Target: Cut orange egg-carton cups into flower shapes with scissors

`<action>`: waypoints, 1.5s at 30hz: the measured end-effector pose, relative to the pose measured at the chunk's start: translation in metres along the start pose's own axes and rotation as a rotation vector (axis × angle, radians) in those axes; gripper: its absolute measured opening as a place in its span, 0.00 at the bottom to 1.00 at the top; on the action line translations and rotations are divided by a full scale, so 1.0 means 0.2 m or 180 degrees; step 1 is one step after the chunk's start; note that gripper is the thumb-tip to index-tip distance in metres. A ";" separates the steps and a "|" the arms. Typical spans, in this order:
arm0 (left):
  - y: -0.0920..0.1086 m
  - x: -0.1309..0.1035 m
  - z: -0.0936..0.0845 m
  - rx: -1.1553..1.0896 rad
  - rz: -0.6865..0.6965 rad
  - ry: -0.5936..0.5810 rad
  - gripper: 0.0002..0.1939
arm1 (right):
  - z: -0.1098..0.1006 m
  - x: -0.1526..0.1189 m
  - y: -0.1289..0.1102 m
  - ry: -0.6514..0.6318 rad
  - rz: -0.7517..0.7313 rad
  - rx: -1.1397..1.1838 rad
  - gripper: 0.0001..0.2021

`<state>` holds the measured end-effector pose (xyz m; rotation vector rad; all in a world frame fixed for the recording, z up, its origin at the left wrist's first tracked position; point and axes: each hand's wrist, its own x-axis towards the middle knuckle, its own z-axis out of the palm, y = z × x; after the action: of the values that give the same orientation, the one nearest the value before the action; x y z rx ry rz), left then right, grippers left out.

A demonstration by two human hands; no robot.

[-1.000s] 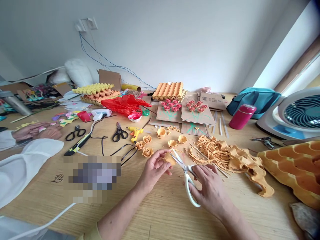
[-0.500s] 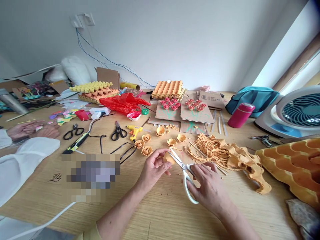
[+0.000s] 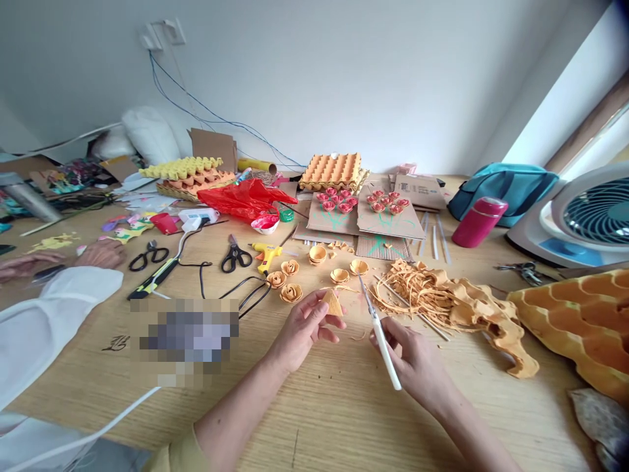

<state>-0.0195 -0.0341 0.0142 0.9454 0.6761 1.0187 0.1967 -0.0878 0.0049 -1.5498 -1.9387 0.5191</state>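
Between the thumb and fingers of my left hand (image 3: pixel 307 324) is a small orange egg-carton piece (image 3: pixel 333 303), cone-shaped with a cut edge. My right hand (image 3: pixel 410 354) grips white-handled scissors (image 3: pixel 383 347), turned edge-on, their blades pointing away from me and apart from the piece. Just beyond my hands sit carton cups (image 3: pixel 339 276) and several rolled carton flowers (image 3: pixel 291 292). Right of the scissors lies a heap of thin carton trimmings (image 3: pixel 410 288), joined by a wavy carton strip (image 3: pixel 508 328).
A yellow glue gun (image 3: pixel 266 255) and black scissors (image 3: pixel 236 255) lie left of the flowers. Cardboard sheets (image 3: pixel 390 219) with pink flowers stand at the back. A pink bottle (image 3: pixel 479 223), a fan (image 3: pixel 574 223) and a large egg tray (image 3: pixel 570 321) occupy the right. A co-worker's hand (image 3: pixel 101 254) rests at left.
The scissors have come away from the carton piece, moving right and turning edge-on. My left hand has turned the piece so its wide side faces down. The co-worker's hands have moved apart.
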 end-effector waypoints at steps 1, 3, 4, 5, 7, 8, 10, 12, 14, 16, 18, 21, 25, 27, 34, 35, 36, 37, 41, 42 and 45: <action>0.00 0.00 0.00 -0.0054 -0.0030 -0.0025 0.25 | 0.00 0.00 -0.01 -0.0084 0.0017 0.0137 0.15; 0.00 0.00 0.00 -0.0107 -0.0044 -0.0042 0.24 | 0.00 -0.01 -0.03 -0.0154 -0.0031 0.0312 0.16; 0.00 0.00 0.00 -0.0114 -0.0049 -0.0045 0.24 | 0.00 -0.01 -0.04 -0.0163 -0.0066 0.0358 0.16; 0.00 0.00 0.00 -0.0113 -0.0056 -0.0056 0.24 | 0.01 -0.01 -0.04 -0.0163 -0.0097 0.0385 0.16; 0.00 0.00 0.00 -0.0098 -0.0070 -0.0092 0.23 | 0.02 -0.02 -0.04 -0.0189 -0.0148 0.0402 0.16; 0.00 0.00 -0.01 -0.0087 -0.0080 -0.0108 0.23 | 0.02 -0.02 -0.04 -0.0219 -0.0166 0.0405 0.15; -0.01 0.00 -0.01 -0.0066 -0.0094 -0.0119 0.23 | 0.03 -0.03 -0.04 -0.0292 -0.0189 0.0436 0.14; -0.01 0.00 -0.01 -0.0056 -0.0113 -0.0101 0.22 | 0.03 -0.03 -0.05 -0.0379 -0.0224 0.0470 0.13; -0.01 0.00 -0.02 -0.0039 -0.0126 -0.0085 0.22 | 0.02 -0.03 -0.06 -0.0444 -0.0257 0.0462 0.12; -0.02 0.00 -0.02 -0.0003 -0.0136 -0.0086 0.22 | 0.02 -0.03 -0.08 -0.0485 -0.0273 0.0408 0.11; -0.02 0.01 -0.02 0.0054 -0.0148 -0.0112 0.22 | 0.02 -0.03 -0.09 -0.0512 -0.0267 0.0342 0.11; -0.03 0.00 -0.02 0.0185 -0.0141 -0.0135 0.22 | 0.02 -0.03 -0.09 -0.0586 -0.0292 0.0256 0.11; -0.03 0.00 -0.01 0.0383 -0.0048 -0.0128 0.21 | 0.02 -0.03 -0.10 -0.0676 -0.0294 0.0219 0.12; -0.03 0.00 -0.01 0.0455 0.0009 -0.0094 0.21 | 0.01 -0.03 -0.10 -0.0684 -0.0272 0.0233 0.13; -0.03 0.01 -0.01 0.0540 0.0101 0.0055 0.21 | 0.02 -0.04 -0.09 -0.0676 -0.0181 0.0330 0.15; -0.03 0.01 -0.02 0.0545 0.0116 0.0067 0.21 | 0.02 -0.04 -0.09 -0.0662 -0.0169 0.0355 0.15; -0.04 0.01 -0.02 0.0553 0.0130 0.0076 0.21 | 0.02 -0.04 -0.08 -0.0649 -0.0154 0.0389 0.16; -0.04 0.01 -0.02 0.0562 0.0143 0.0086 0.22 | 0.02 -0.04 -0.08 -0.0636 -0.0138 0.0442 0.17; -0.04 0.02 -0.02 0.0619 0.0180 0.0155 0.23 | 0.02 -0.03 -0.07 -0.0699 -0.0093 0.0907 0.14; -0.04 0.02 -0.02 0.0647 0.0191 0.0176 0.23 | 0.01 -0.03 -0.07 -0.0722 -0.0086 0.0987 0.13; -0.04 0.01 -0.02 0.0725 0.0225 0.0206 0.25 | 0.00 -0.03 -0.08 -0.0749 -0.0098 0.0847 0.11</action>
<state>-0.0186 -0.0325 0.0063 1.1447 0.8304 1.0531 0.1859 -0.0966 0.0128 -1.3365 -1.9655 0.9415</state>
